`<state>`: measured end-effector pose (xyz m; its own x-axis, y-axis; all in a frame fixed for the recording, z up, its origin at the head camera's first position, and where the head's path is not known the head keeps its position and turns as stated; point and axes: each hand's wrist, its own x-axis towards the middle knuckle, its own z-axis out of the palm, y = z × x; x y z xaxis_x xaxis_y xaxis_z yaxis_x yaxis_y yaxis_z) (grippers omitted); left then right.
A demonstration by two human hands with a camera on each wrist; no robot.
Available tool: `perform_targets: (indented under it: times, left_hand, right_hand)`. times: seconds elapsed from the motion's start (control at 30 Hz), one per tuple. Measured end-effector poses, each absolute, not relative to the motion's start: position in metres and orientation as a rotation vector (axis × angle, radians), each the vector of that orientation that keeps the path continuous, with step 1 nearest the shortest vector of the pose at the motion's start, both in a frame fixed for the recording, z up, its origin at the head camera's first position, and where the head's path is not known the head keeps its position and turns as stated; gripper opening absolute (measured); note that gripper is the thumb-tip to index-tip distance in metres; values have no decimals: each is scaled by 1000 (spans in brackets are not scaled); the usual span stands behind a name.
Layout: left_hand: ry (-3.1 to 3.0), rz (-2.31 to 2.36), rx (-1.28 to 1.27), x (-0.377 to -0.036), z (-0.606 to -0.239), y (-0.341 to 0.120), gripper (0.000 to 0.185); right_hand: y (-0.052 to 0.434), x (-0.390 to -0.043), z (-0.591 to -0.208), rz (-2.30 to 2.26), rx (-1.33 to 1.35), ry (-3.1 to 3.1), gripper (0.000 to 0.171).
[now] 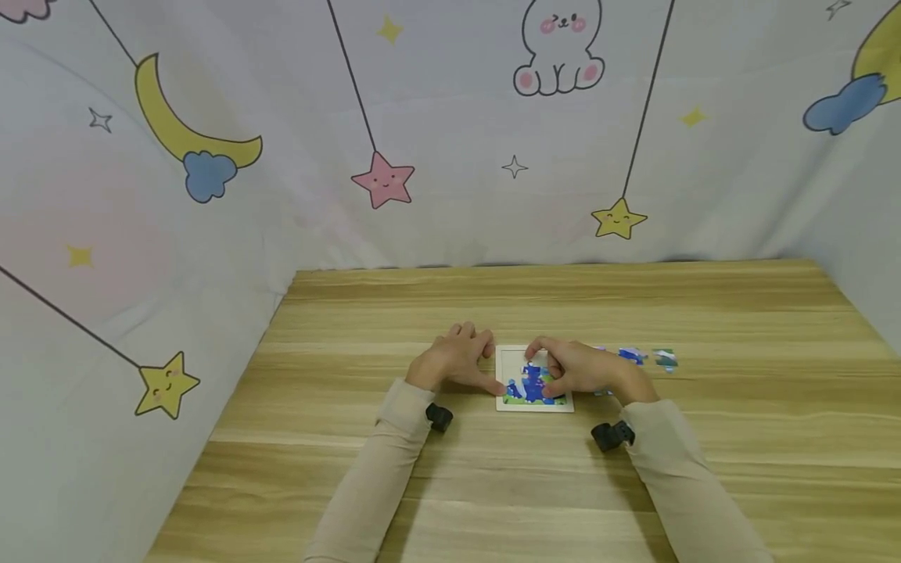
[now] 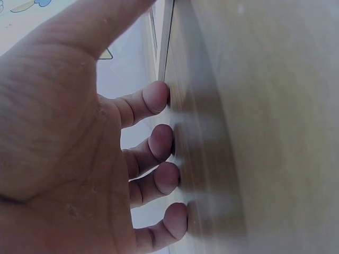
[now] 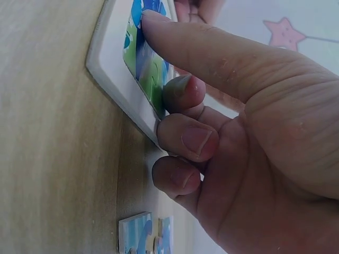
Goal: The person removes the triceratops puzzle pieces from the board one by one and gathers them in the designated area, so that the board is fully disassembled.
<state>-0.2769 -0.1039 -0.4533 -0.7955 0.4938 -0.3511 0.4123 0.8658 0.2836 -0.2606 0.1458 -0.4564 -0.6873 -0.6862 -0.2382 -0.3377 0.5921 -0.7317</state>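
A small jigsaw puzzle in a white frame (image 1: 500,379) lies on the wooden table, blue and green pieces (image 1: 517,395) filling its lower part. The bare tray shows at the upper left of the frame. My left hand (image 1: 461,358) is at the frame's left side, thumb at its edge. In the left wrist view, the spread fingertips (image 2: 161,142) of that hand rest on the table. Over the puzzle, my right hand (image 1: 580,367) has its index finger and thumb around a blue puzzle piece (image 1: 533,374). The right wrist view shows its thumb on the picture and other fingers curled by the frame (image 3: 114,79).
Several loose puzzle pieces (image 1: 631,356) lie on the table right of the frame, some partly hidden behind the right hand. Another loose piece (image 1: 665,358) is farther right. A printed cloth (image 1: 457,227) hangs behind the table's far edge.
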Motion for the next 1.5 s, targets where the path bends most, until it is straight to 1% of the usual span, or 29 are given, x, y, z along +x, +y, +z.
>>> perform_targets:
  times: [0.37,0.47,0.6,0.7,1.0,1.17,1.37,1.5]
  left_hand:
    - [2625,275,653,-276,-454,-108,62]
    - [2629,274,650,-276,-453,-108,62]
    - [2630,282,654,-276,-453,-109,62]
    - [2627,292,656,-277,-453,-109,61]
    - [2615,297,695,-277,-454,-107,62]
    - [2620,297,686,-277,-452,-107,62]
    - [2622,295,684,-275,-451,-107,61]
    - [2622,310,690,-276,-452,-106,60]
  right_hand:
    - [142,-263,-458,-958,-846,2290,39]
    - [144,-264,-459,-982,-880,2290,32]
    - [147,-267,-461,-1016,-909,2320,15]
    - [150,-268,-460,-1063,-895,2330,8]
    - [174,-268,-447,-1152,-780,2357,7]
    - [199,-264,-437,-1157,-751,2398,7]
    - [230,-257,-435,-1161,-718,2437,11]
    - [249,-252,-436,-1137,-700,2477,9]
